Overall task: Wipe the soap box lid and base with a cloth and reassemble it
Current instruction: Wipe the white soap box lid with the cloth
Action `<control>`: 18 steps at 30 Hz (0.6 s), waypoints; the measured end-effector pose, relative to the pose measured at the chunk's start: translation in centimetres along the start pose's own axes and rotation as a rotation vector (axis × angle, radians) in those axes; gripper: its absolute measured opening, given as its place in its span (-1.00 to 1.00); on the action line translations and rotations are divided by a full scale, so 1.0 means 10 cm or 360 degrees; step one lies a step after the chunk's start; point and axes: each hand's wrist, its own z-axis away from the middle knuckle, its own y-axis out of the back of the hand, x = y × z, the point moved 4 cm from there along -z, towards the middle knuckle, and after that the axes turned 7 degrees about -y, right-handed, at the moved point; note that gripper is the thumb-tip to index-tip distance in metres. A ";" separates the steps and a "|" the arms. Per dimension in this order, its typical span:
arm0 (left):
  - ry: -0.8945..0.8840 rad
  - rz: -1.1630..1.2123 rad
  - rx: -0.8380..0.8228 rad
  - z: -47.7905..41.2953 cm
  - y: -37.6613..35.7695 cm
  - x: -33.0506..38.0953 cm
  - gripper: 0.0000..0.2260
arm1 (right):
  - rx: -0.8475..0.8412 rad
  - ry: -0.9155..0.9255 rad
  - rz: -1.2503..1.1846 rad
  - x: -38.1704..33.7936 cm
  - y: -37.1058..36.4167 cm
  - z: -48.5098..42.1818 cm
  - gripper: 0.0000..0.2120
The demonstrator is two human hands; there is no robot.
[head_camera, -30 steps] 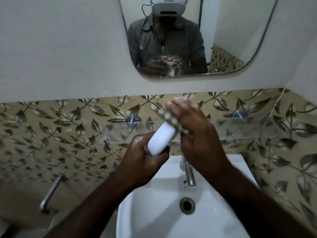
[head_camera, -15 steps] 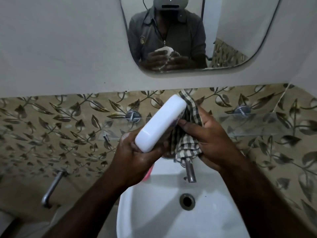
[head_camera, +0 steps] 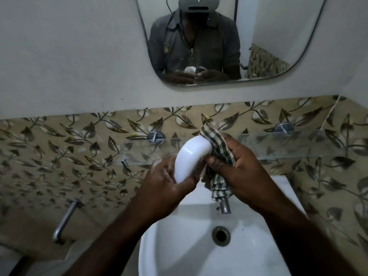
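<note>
White soap box half (head_camera: 191, 156) over the sink (head_camera: 179, 246), long axis running up-right from the left hand (head_camera: 165, 184) curled round its lower end toward the right hand (head_camera: 245, 176), which pinches the checked cloth (head_camera: 218, 148) against its right side.

White soap box piece (head_camera: 189, 158): glossy, rounded oblong, lid vs base can't tell. Tilted, top end up-right, lower end held in left grip (head_camera: 165, 182), above sink (head_camera: 179, 246) back edge. Cloth (head_camera: 219, 145): dark/light check, bunched, pressed on piece's right side + top end by right grip (head_camera: 245, 172), tail hangs down.
</note>
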 end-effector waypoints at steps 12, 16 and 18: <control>-0.0322 -0.0120 -0.0080 0.02 -0.10 0.01 -0.97 | 0.0336 0.0653 0.0862 -0.24 -0.22 0.17 -0.43; -0.0351 -0.0140 -0.0025 0.03 -0.08 0.04 -0.94 | 0.0468 0.0605 0.0899 -0.31 -0.30 0.24 -0.43; -0.0517 -0.0054 -0.0024 -0.01 -0.05 0.08 -0.95 | 0.0428 0.0846 0.1168 -0.39 -0.48 0.36 -0.44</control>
